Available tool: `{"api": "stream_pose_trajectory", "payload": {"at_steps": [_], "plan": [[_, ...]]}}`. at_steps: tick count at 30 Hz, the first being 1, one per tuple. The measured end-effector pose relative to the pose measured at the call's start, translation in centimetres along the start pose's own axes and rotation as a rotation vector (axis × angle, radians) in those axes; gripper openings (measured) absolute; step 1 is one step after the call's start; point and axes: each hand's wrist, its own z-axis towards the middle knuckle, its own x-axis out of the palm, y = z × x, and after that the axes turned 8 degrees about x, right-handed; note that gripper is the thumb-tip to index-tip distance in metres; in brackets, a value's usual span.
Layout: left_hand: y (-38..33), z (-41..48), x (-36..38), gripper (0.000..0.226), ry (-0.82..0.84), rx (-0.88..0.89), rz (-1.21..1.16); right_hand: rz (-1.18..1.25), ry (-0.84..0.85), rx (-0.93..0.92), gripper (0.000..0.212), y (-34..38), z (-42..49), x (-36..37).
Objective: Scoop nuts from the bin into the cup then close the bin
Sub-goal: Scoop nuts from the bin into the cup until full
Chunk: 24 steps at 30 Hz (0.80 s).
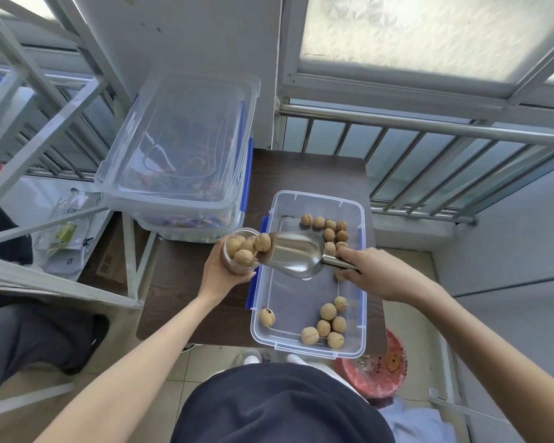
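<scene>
My left grip was wrapped round the cup, right grip closed on the scoop handle, its lip at the rim. Nuts were heaped there already; I judged one could roll off onto the desk, missing the open bin.

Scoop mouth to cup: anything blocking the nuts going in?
Nothing visible blocks it. The scoop lip sits at the cup rim, one walnut tipping in. But the cup looks heaped, so more nuts may roll off.
</scene>
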Motion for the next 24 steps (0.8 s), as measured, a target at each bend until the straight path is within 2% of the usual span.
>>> {"api": "stream_pose_trajectory", "payload": {"at_steps": [6,14,18,24], "plan": [[0.3,0.2,-0.3,0.08,0.002,-0.026,0.025,-0.019,-0.019,-0.028,0.025,-1.1,-0.1,0.0],[-0.9,0.2,-0.4,0.081,0.059,0.067,0.046,0.016,-0.014,-0.019,0.02,-1.9,1.0,-0.6],[-1.6,0.1,-0.3,0.082,0.075,0.101,0.058,-0.03,-0.03,-0.022,0.03,-2.0,1.6,-1.4],[-1.3,0.4,-0.2,0.08,0.049,0.062,0.045,-0.067,-0.071,-0.043,0.021,-1.6,2.5,-1.8]]}}
